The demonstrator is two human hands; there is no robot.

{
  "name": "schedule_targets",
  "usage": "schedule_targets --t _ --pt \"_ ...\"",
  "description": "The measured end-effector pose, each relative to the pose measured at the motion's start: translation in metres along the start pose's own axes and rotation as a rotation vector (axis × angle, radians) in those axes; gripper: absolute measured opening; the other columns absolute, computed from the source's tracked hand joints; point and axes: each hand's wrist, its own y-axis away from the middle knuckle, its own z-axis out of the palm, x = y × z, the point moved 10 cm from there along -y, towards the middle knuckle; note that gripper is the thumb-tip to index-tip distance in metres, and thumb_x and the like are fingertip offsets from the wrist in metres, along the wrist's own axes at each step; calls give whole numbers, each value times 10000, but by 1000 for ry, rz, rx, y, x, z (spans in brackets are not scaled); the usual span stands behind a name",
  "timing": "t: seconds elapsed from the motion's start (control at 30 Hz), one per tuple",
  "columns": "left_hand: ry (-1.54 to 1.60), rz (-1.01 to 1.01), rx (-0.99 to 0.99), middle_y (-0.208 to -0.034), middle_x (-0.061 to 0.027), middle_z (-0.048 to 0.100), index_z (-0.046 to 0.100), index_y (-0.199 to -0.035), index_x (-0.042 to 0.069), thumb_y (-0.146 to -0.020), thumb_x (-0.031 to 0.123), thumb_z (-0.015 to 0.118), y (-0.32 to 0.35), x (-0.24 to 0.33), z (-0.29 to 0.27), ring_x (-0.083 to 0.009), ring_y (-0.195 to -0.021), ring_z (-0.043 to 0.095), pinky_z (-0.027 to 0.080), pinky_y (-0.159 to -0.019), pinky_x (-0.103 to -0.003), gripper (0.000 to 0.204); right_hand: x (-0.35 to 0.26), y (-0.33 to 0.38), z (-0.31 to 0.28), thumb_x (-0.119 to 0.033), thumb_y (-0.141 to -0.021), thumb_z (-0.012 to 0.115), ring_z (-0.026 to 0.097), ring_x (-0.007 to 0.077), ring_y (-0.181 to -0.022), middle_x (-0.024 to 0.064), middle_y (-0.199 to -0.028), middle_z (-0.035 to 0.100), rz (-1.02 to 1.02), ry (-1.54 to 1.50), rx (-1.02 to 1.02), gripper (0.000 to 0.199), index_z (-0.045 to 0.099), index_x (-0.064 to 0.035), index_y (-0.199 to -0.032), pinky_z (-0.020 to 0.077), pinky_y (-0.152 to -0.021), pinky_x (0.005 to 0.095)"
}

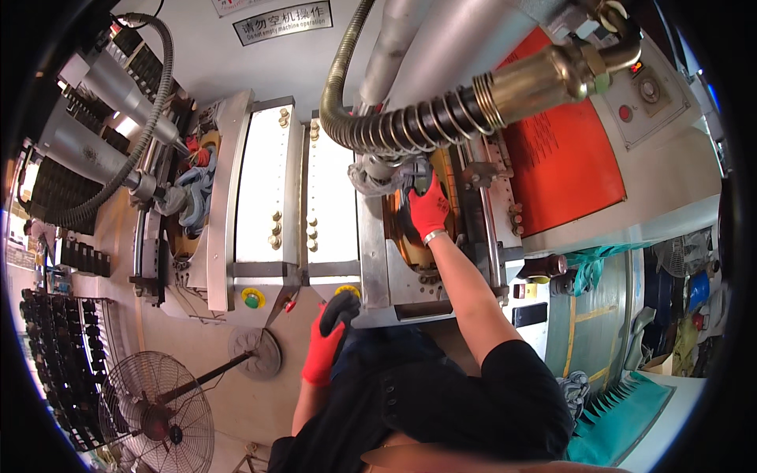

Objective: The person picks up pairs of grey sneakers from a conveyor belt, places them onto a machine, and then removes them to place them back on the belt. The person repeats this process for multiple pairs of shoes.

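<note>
In the centre of the frame the right hand, in a red glove, reaches up into the open bay of the machine and closes, as it seems, on a grey shoe upper that lies just left of it, long axis left to right. The left hand, also gloved, hangs lower near the yellow button, fingers curled and empty. A large orange label panel sits at the upper right, a small grey rectangular sign at the top.

Grey rectangular sign top; red label panel right.
</note>
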Motion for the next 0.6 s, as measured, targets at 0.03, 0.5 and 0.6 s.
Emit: schedule_targets --t 0.03,0.5,0.6 --pt "-31 35 34 -1385 -179 614 480 -1491 -61 -1041 133 587 -2 -1 0 -280 -1285 607 461 -1123 -432 502 -2 -2 -2 -288 -881 734 586 412 -1281 213 -1504 523 -12 11 35 786 392 -38 -1544 488 -1049 473" --pt "-103 -28 -50 -1367 -130 636 514 -1471 -46 -1004 -4 547 -19 -20 -30 -193 -1286 599 442 -1106 -311 471 -51 195 -111 110 -923 588 518 242 -1403 149 -1504 534 72 -841 -6 671 392 23 -1558 403 -1163 365" --pt "-99 29 -73 -1356 -118 636 500 -1485 -56 -1025 19 549 -24 17 -53 -177 -1271 597 455 -1071 -295 469 -61 241 -115 118 -931 509 534 244 -1384 140 -1477 559 65 -803 -16 621 425 23 -1539 409 -1151 357"
